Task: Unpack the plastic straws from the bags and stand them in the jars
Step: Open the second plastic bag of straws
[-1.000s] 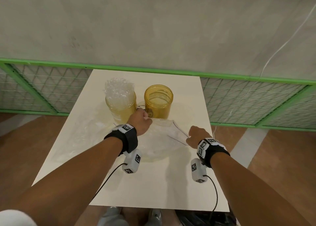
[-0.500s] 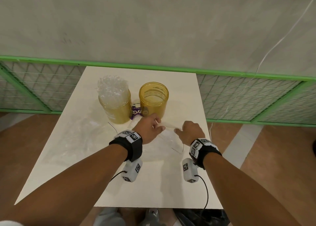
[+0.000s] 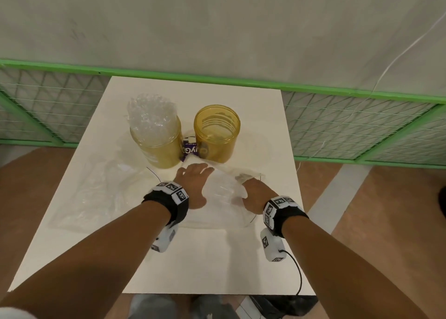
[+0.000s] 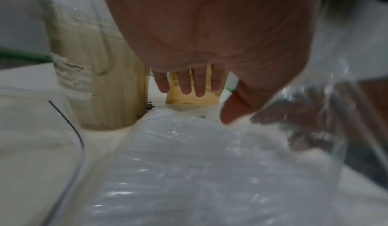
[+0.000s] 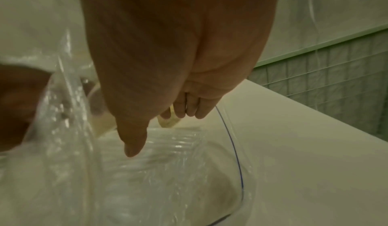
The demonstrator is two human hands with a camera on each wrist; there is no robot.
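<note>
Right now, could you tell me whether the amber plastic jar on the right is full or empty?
Empty: the head view looks straight into the right amber plastic jar and shows bare ribbed wall, no straws.

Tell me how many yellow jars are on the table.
2. The left jar stands packed with clear straws; the right jar stands beside it, empty, just beyond the left hand. None seems hidden.

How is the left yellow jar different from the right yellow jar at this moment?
The left jar is packed with clear straws rising above its rim; the right jar is empty, its inside ridges showing. The left jar stands slightly nearer the person than the right jar. Both are upright, lidless, translucent yellow.
</note>
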